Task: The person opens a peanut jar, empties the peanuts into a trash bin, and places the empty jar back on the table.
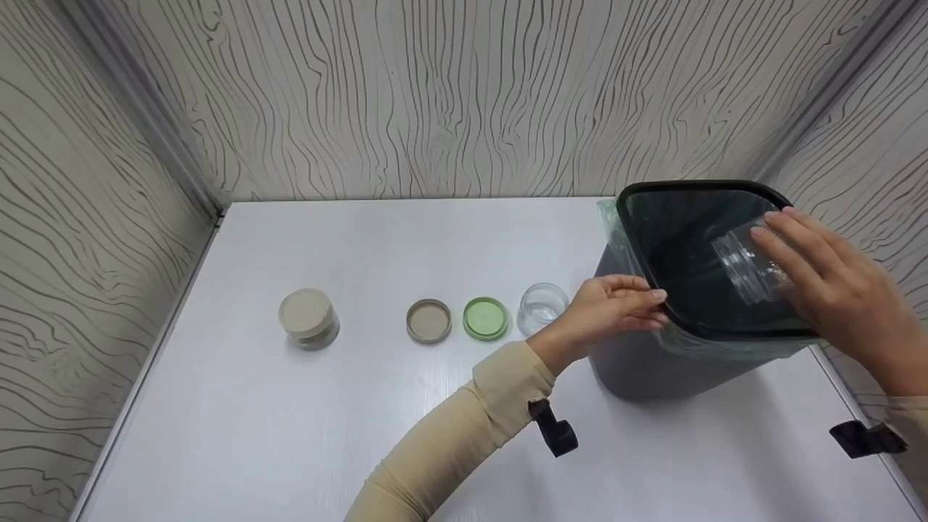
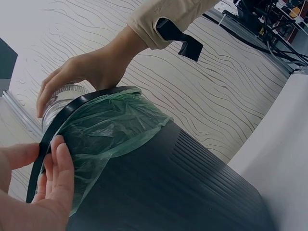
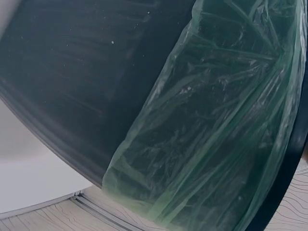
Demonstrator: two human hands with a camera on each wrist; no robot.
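Observation:
In the head view a dark grey trash bin (image 1: pixel 641 366) stands tilted at the table's right side, a green liner (image 1: pixel 725 346) folded over its black rim (image 1: pixel 699 185). My left hand (image 1: pixel 609 310) pinches the near-left rim, thumb inside and fingers outside, as the left wrist view also shows at the rim (image 2: pixel 50 130). My right hand (image 1: pixel 844 290) grips a clear jar (image 1: pixel 747 264) on its side within the bin's mouth. The right wrist view is filled by bin wall (image 3: pixel 86 72) and liner (image 3: pixel 192 120); the jar is hidden there.
Left of the bin, another clear jar (image 1: pixel 542 308) stands partly behind my left wrist. Beside it lie a green lid (image 1: pixel 486 318) and a beige lid (image 1: pixel 428 321). A jar with a beige lid (image 1: pixel 308 319) stands farther left on the white table (image 1: pixel 304 435). Patterned walls (image 1: pixel 435 101) enclose the table.

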